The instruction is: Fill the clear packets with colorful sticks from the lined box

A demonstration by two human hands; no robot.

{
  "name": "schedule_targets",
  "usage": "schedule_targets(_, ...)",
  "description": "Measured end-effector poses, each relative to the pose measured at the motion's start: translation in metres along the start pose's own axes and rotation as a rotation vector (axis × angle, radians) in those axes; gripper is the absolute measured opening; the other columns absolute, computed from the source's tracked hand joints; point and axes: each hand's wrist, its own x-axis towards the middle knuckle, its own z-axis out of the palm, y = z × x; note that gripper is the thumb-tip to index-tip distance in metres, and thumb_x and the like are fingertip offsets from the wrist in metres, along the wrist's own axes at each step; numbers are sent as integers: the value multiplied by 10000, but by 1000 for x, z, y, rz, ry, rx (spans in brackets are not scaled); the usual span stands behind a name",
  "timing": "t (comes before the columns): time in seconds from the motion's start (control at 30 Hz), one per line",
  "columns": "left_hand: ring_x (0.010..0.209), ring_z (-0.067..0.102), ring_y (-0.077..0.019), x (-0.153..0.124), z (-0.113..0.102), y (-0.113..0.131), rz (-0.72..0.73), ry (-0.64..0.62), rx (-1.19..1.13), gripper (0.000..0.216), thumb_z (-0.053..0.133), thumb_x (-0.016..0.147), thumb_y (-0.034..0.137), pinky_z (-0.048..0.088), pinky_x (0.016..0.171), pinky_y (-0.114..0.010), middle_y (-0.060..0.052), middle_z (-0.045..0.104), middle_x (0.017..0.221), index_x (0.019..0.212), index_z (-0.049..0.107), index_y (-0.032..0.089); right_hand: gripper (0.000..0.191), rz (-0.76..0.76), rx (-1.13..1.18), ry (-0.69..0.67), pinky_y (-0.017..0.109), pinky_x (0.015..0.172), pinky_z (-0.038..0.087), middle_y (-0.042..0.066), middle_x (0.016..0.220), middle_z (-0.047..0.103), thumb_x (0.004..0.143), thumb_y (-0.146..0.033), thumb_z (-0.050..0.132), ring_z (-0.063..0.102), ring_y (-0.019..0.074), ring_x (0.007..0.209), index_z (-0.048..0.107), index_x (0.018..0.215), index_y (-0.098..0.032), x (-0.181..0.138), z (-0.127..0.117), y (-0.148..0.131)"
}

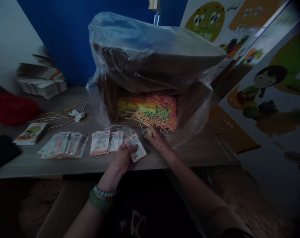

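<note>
My left hand is closed on a small printed packet, white with a striped edge, held tilted above the table's front. Just right of it, my right hand is closed around a small bundle of yellow-green sticks, partly hidden by the fingers. Beyond that hand lies a heap of thin coloured sticks, pink, yellow, green and orange, inside a box lined with clear plastic. Similar packets lie in a stack left of my left hand, with more packets fanned out farther left.
On the left of the table are a printed carton, rubber bands, a crumpled white scrap, a red bundle and a dark object. Stacked flat cartons stand behind. Printed panels border the right.
</note>
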Motion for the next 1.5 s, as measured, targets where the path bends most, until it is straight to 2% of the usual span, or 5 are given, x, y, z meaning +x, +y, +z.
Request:
schedule_targets(0.33, 682, 691, -205, -3, -12, -9, -88, -18, 14, 257, 833, 636, 199, 553, 663, -316, -39, 730, 743, 824, 666, 144, 140, -68, 172, 25, 287, 767, 411, -10, 806, 595, 759, -346, 525, 541, 176, 805, 552, 815, -220, 2, 0, 9)
schedule_targets(0.83, 577, 560, -128, 6, -16, -4, 134, 21, 165, 358, 877, 526, 388, 463, 583, -264, -1, 651, 635, 717, 706, 138, 189, -137, 237, -117, 337, 736, 471, 22, 784, 670, 857, -396, 497, 615, 188, 752, 571, 868, -223, 0, -2, 5)
schedule_targets(1.03, 629, 496, -122, 11, -21, -11, 281, -61, 382, 286, 723, 688, 432, 413, 611, -249, 4, 591, 670, 706, 644, 157, 211, -223, 421, 90, 356, 838, 475, 16, 841, 715, 914, -441, 544, 645, 191, 839, 541, 847, -241, -8, -8, -29)
schedule_targets(1.27, 561, 339, -91, 1, -20, 3, 373, 13, 552, 337, 723, 656, 328, 278, 535, -237, 49, 374, 542, 488, 477, 170, 191, -261, 673, 92, 395, 915, 492, -8, 831, 713, 934, -427, 556, 681, 194, 889, 525, 879, -247, -19, -6, -71)
schedule_targets(1.5, 559, 357, -90, 0, -18, 2, 332, -14, 550, 335, 740, 631, 340, 291, 541, -238, 49, 391, 527, 487, 493, 165, 201, -308, 851, 34, 400, 890, 512, -10, 805, 707, 934, -437, 577, 689, 198, 887, 509, 893, -252, -25, 13, -95)
